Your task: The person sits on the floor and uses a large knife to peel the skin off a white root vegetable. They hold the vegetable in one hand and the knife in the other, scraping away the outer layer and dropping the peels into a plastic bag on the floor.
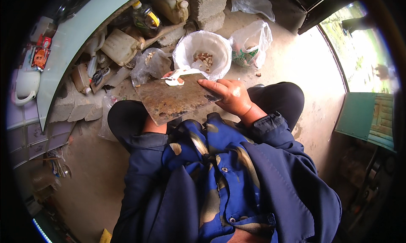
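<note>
A flat, brown-stained plate [177,98], with dark spots and worn edges, is held tilted above my lap. My right hand [233,93] grips its right edge, the index finger lying along the top face. Most of my left hand [168,74] is hidden beneath the plate; fingertips show at the far edge, against a crumpled white piece of paper or thin plastic [173,82]. Just beyond the plate stands a bin [219,44] lined with a white bag, holding brown and pale scraps.
A tied plastic bag [252,46] sits right of the bin, and another clear bag [150,63] left of it. Dirty plastic jugs [119,46] and a dark bottle [146,19] crowd a low shelf near concrete blocks [211,8]. A glass-like tabletop [71,30] curves above at left.
</note>
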Demonstrator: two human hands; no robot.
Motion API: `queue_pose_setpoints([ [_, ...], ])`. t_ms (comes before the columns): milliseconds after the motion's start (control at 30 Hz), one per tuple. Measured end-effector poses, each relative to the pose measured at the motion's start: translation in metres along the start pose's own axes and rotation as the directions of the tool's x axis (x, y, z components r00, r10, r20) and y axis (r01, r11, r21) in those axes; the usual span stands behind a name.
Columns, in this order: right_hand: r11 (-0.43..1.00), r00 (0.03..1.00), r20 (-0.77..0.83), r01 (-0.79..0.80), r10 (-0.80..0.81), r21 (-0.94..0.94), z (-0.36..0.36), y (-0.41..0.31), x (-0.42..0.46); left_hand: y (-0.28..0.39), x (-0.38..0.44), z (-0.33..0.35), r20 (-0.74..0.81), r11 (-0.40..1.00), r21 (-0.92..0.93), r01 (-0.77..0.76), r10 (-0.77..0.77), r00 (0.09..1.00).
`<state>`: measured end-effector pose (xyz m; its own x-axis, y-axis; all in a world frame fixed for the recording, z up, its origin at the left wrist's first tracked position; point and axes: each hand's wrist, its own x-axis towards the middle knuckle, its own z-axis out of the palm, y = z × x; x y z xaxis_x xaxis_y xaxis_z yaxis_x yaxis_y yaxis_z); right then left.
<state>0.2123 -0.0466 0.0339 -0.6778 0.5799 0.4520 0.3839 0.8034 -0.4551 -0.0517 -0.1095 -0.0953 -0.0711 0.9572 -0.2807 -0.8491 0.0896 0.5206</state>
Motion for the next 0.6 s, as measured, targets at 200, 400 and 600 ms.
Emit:
queue_pose_setpoints([
  [200,1.0,1.0,-0.006,-0.029,0.029,-0.009,-0.001,0.003,-0.003,0.011,-0.019,0.055,-0.097,0.815,0.579,-0.028,0.103,0.99],
  [400,0.838,0.825,0.205,-0.545,0.527,0.035,0.006,0.031,-0.001,0.034,-0.051,0.109,0.297,0.976,0.213,-0.041,-0.025,0.955],
  [600,0.979,0.983,-0.119,-0.123,0.143,0.162,0.0,0.011,-0.003,0.026,-0.029,0.082,0.021,0.997,-0.069,-0.022,0.024,1.0],
])
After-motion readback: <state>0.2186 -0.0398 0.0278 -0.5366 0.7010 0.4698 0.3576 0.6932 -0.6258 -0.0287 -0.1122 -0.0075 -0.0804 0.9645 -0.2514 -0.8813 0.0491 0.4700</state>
